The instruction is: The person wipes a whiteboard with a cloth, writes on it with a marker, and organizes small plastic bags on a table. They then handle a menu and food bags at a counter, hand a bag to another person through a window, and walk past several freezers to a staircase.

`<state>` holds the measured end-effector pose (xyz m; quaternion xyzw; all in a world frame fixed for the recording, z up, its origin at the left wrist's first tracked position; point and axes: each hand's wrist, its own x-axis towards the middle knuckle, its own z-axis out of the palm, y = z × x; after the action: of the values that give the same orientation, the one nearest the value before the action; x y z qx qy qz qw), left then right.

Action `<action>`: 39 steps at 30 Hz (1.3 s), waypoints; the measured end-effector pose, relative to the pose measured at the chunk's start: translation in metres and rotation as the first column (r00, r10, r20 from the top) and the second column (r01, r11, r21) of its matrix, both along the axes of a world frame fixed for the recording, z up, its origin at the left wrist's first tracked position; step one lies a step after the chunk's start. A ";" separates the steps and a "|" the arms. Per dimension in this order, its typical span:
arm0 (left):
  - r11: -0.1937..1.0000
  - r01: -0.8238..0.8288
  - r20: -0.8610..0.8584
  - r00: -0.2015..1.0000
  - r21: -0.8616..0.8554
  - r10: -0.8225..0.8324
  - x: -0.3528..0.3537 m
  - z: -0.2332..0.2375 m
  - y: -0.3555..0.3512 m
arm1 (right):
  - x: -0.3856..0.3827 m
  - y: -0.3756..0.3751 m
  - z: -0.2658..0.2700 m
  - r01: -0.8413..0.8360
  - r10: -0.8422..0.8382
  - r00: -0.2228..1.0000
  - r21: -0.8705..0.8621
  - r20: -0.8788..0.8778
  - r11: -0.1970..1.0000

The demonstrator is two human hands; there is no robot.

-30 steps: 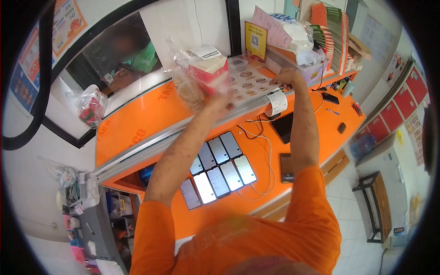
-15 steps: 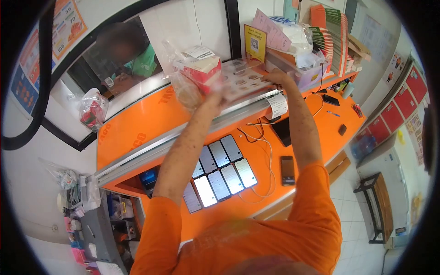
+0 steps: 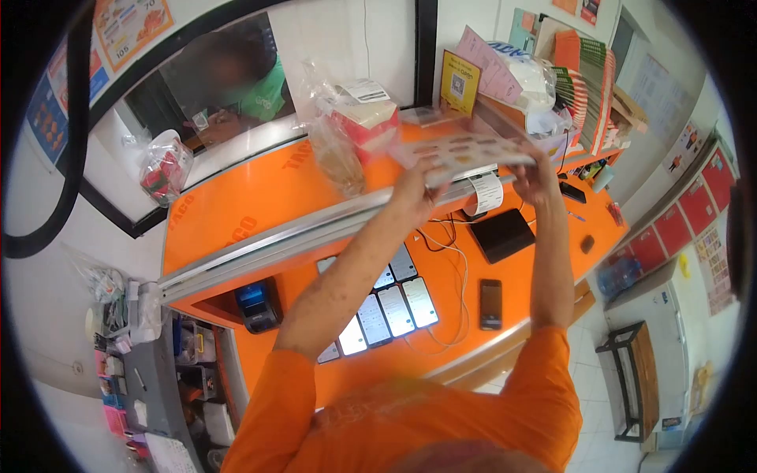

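Observation:
A flat sheet printed with rows of food pictures, like a menu [image 3: 465,151], is raised over the front edge of the upper counter. My left hand [image 3: 416,189] is closed on its near left corner. At the right end my right hand [image 3: 538,177] grips it too. Just left of the sheet stands a red and white takeaway box [image 3: 371,130] with a receipt on top. A clear plastic bag with brownish contents [image 3: 337,158] leans beside that box. Below the sheet, a printed receipt [image 3: 486,193] hangs from a small printer.
Several lit phones [image 3: 394,309] lie in rows on the orange desk, near a black tablet [image 3: 502,235], a dark phone [image 3: 490,304] and a card terminal [image 3: 257,306]. A yellow QR sign [image 3: 460,83] stands behind. Beyond the window is a person in green [image 3: 264,96].
The menu sheet has come up off the counter and toward me, tilting. My left hand has moved right, away from the box and bag, and my right hand has moved slightly right and down.

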<state>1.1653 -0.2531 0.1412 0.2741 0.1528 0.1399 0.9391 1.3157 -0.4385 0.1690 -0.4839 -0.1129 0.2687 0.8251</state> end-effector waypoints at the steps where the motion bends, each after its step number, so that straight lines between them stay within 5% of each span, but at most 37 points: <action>1: 0.997 0.061 -0.046 0.997 0.052 -0.059 -0.016 0.004 -0.009 | -0.013 -0.014 -0.006 0.019 -0.018 0.999 0.013 -0.051 1.000; 6: 0.944 0.215 -0.052 0.977 0.250 -0.208 -0.084 0.006 -0.048 | -0.098 -0.082 -0.017 0.028 -0.023 0.996 0.055 -0.080 0.998; 7: 0.927 0.255 -0.024 0.966 0.274 -0.259 -0.098 -0.002 -0.054 | -0.126 -0.087 -0.012 0.135 -0.130 0.988 0.056 -0.082 0.989; 10: 0.835 0.227 -0.032 0.969 0.501 -0.244 -0.157 -0.006 -0.059 | -0.191 -0.108 -0.015 0.076 -0.083 0.987 0.054 0.136 0.996; 11: 0.776 0.129 0.082 0.971 0.617 -0.227 -0.175 -0.011 -0.056 | -0.200 -0.107 -0.024 0.053 -0.059 0.989 0.047 0.138 0.997; 12: 0.701 0.021 0.191 0.956 0.713 -0.222 -0.192 -0.014 -0.049 | -0.208 -0.102 -0.033 0.056 -0.066 0.943 0.038 0.326 0.998; 14: 0.524 0.010 0.126 0.966 0.852 -0.224 -0.211 -0.030 -0.005 | -0.219 -0.085 -0.029 -0.045 0.098 0.901 -0.132 0.422 0.990; 15: 0.502 0.009 0.061 0.991 0.865 -0.122 -0.219 -0.036 0.015 | -0.219 -0.058 -0.027 -0.063 0.140 0.912 -0.208 0.385 0.976; 16: 0.490 -0.011 0.049 0.997 0.872 -0.065 -0.226 -0.028 0.035 | -0.220 -0.019 -0.020 -0.050 0.133 0.842 -0.170 0.523 0.984; 18: 0.283 -0.186 0.157 0.980 0.941 0.124 -0.236 -0.019 0.080 | -0.204 0.048 -0.022 -0.213 0.238 0.784 -0.112 0.573 0.971; 20: -0.051 -0.300 0.303 0.918 0.952 0.257 -0.243 0.000 0.126 | -0.199 0.124 -0.019 -0.222 0.199 0.674 -0.061 0.711 0.973; 22: 0.027 -0.404 0.373 0.866 0.914 0.333 -0.242 0.002 0.173 | -0.181 0.201 -0.032 -0.227 0.115 0.592 0.028 0.798 0.973; 25: -0.145 -0.380 0.407 0.840 0.913 0.358 -0.245 -0.015 0.242 | -0.175 0.273 -0.062 -0.279 0.123 0.575 0.053 0.809 0.959; 26: -0.109 -0.333 0.349 0.865 0.937 0.361 -0.248 -0.022 0.255 | -0.177 0.287 -0.066 -0.314 0.139 0.608 0.075 0.782 0.947; 27: -0.115 -0.339 0.357 0.860 0.934 0.364 -0.250 -0.027 0.261 | -0.179 0.295 -0.070 -0.320 0.139 0.602 0.078 0.787 0.944; 30: 0.122 -0.435 0.373 0.862 0.892 0.342 -0.252 -0.035 0.269 | -0.189 0.293 -0.065 -0.444 0.278 0.645 0.053 0.712 0.894; 33: -0.013 -0.526 0.510 0.817 0.850 0.270 -0.239 -0.043 0.291 | -0.177 0.305 -0.068 -0.415 0.296 0.595 -0.030 0.748 0.909; 34: -0.002 -0.526 0.507 0.819 0.851 0.268 -0.236 -0.049 0.294 | -0.175 0.306 -0.072 -0.408 0.298 0.597 -0.037 0.745 0.912; 36: 0.231 -0.512 0.430 0.842 0.827 0.327 -0.237 -0.033 0.278 | -0.181 0.301 -0.065 -0.348 0.286 0.593 -0.081 0.753 0.934; 39: 0.168 -0.566 0.450 0.773 0.807 0.447 -0.240 -0.008 0.252 | -0.196 0.294 -0.043 -0.295 0.116 0.591 0.079 0.799 0.952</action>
<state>0.9258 -0.0013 0.1330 0.6698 0.0796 0.5179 0.5262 1.1201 -0.1446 0.1255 -0.4491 -0.5445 0.1106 0.6998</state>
